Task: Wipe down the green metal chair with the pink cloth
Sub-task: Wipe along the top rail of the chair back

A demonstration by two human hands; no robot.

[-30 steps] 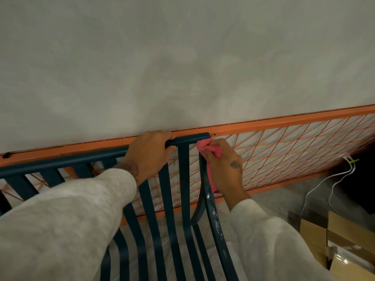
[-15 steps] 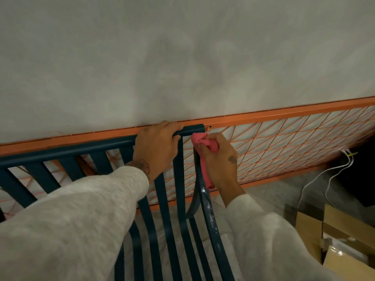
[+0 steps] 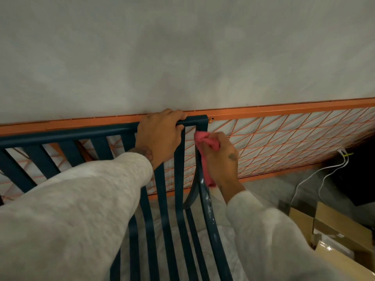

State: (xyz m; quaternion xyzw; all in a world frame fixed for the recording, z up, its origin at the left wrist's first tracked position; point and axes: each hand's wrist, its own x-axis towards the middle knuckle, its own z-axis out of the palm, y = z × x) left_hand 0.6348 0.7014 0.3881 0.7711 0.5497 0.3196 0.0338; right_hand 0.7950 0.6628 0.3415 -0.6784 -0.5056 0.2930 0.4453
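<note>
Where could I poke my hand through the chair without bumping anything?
The gaps between the dark green metal chair's slats left of the left hand are open, bordered by the top rail. It is crowded at the right corner, where the right hand presses the pink cloth on the side post, close to the orange metal mesh panel.

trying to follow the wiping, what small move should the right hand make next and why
Probably slide the cloth down the chair's right side bar. The right hand presses it near the top corner, wet streaks show lower down, and the left hand steadies the top rail.
</note>
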